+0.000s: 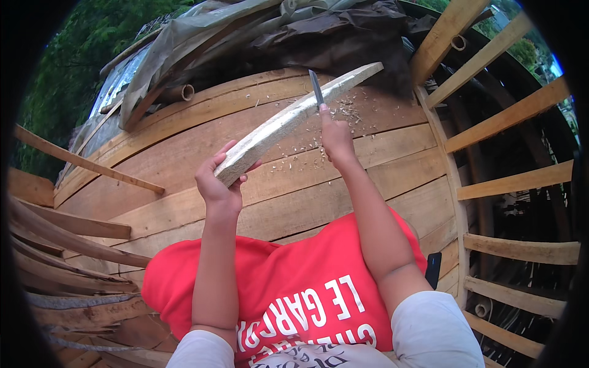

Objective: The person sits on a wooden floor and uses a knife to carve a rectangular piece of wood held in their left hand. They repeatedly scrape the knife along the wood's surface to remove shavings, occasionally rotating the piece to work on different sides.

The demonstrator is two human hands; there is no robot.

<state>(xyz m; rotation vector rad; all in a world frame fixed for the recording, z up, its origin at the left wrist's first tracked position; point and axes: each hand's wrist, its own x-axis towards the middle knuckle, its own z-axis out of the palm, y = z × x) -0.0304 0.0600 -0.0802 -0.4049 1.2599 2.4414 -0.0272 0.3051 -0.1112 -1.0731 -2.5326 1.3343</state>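
A long pale strip of wood (279, 126) slants from lower left to upper right in front of me, its far end raised or resting near the dark sheeting. My left hand (222, 178) is closed around the strip's near end, thumb on one side and fingers on the other. In my right hand (337, 136) is a knife (316, 88), gripped by its handle, which the fist mostly hides. The blade points up and away, lying against the strip's right-hand edge or just over it. Wood shavings (348, 112) are scattered on the planks to the right of and below the strip.
A plank floor (184, 214) spreads beneath. Wooden slats (515, 181) form a railing on the right; more boards (80, 230) stand at left. Crumpled sheeting (331, 37) and a bamboo pole end (186, 92) lie at the far side. Red cloth (276, 264) covers my lap.
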